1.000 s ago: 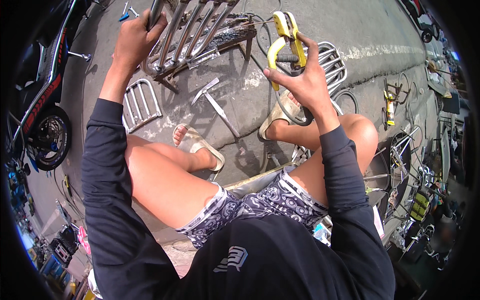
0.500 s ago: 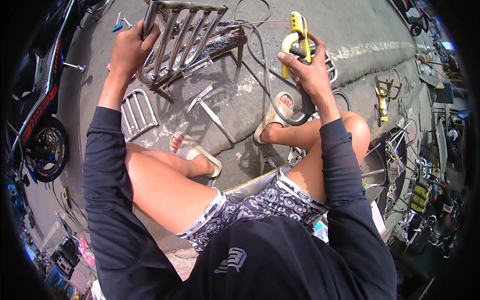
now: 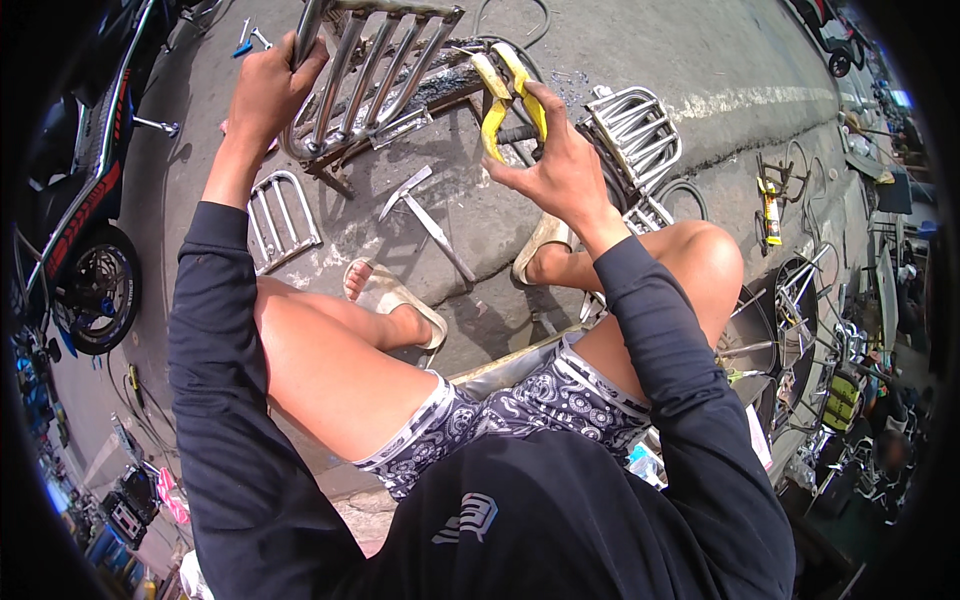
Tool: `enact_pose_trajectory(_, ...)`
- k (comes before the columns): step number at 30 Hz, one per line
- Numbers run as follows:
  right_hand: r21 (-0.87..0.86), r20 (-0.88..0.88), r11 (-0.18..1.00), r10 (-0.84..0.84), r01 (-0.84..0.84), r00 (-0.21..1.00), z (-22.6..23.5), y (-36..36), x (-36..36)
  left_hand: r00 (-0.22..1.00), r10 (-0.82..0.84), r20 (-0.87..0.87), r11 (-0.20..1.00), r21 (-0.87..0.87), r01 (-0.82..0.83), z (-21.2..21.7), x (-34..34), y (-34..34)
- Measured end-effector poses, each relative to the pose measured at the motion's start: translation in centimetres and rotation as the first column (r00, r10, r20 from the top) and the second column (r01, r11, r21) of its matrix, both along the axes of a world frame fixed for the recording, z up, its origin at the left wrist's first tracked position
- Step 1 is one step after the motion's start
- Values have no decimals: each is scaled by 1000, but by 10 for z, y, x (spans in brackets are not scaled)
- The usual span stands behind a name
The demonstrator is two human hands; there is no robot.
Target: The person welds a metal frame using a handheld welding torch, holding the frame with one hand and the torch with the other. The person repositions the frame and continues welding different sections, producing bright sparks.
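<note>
Upper left: left hand (image 3: pixel 268 95) gripped metal rack (image 3: pixel 371 75). Upper centre: right hand (image 3: pixel 562 165) gripped yellow clamp (image 3: pixel 492 128). Seemingly positioning step; next move needed steadiness.

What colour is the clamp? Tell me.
The clamp is mostly yellow; it shows best in the head view.

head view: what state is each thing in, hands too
left hand, closed around the held rack
held rack, tilted up, shiny bare metal
right hand, closed on the yellow holder
yellow holder, held up off the ground
stand, upright, dark and crusted
hammer, lying on the ground
left floor rack, lying on the ground
sandals, worn
motorbike, standing
</note>
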State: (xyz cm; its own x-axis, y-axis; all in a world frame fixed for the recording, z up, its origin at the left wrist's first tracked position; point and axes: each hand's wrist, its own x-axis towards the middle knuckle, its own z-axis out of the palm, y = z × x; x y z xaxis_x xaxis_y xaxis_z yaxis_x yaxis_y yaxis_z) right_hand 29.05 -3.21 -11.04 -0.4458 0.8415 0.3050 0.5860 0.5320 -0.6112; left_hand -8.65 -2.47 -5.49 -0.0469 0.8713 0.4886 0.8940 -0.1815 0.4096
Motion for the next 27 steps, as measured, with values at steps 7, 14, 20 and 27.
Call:
enact_pose_trajectory(7, -21, 66, 999, 33, -32, 997, -3, -6, 3, 998, 62, -33, 992, -112, -65, 2, -3, -1)
enact_pose_trajectory(14, -28, 7, 1000, 12, -12, 1000, -3, -1, 0, 999, 32, -37, 997, -68, -35, 1, -2, 0)
enact_pose_trajectory(20, 14, 44, 999, 45, -46, 998, -5, -3, 0, 998, 33, -49, 997, -75, -37, 1, -4, 1)
enact_pose_trajectory(27, -24, 17, 999, 29, -28, 999, -6, -1, -1, 999, 12, -37, 1000, -12, -13, -1, -1, 1)
